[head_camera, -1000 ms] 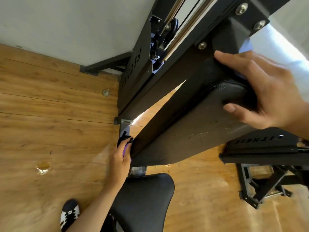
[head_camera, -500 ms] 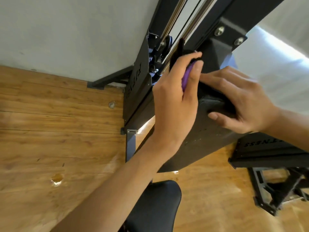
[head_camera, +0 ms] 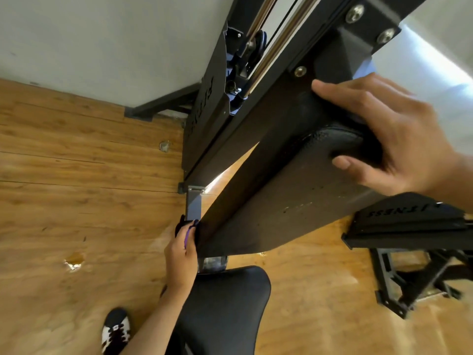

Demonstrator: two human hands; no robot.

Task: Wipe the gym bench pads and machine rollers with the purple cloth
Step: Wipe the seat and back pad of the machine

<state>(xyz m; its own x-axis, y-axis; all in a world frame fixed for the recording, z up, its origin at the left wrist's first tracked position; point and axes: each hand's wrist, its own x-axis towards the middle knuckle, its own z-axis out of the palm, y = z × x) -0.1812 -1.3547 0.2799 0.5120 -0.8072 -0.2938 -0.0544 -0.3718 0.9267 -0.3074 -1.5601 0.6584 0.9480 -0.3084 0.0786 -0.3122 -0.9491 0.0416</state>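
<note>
Head camera, looking steeply down: a person stands at a black weight machine (head_camera: pixel 210 124) on a wooden floor (head_camera: pixel 76 175). The purple cloth (head_camera: pixel 187 235) shows as a thin violet strip at lower centre of the frame, tucked in the left hand (head_camera: pixel 180 254) and pressed against the bottom left edge of the long black back pad (head_camera: pixel 268 201). That hand's fingers are curled round the cloth. At the upper right of the frame, the right hand (head_camera: pixel 389 139) clasps the pad's rounded top end, fingers spread over the back and thumb hooked across the front face. Below the long pad, at bottom centre, lies the black seat pad (head_camera: pixel 225 303). A black-and-white shoe (head_camera: pixel 115 329) stands at lower left.
</note>
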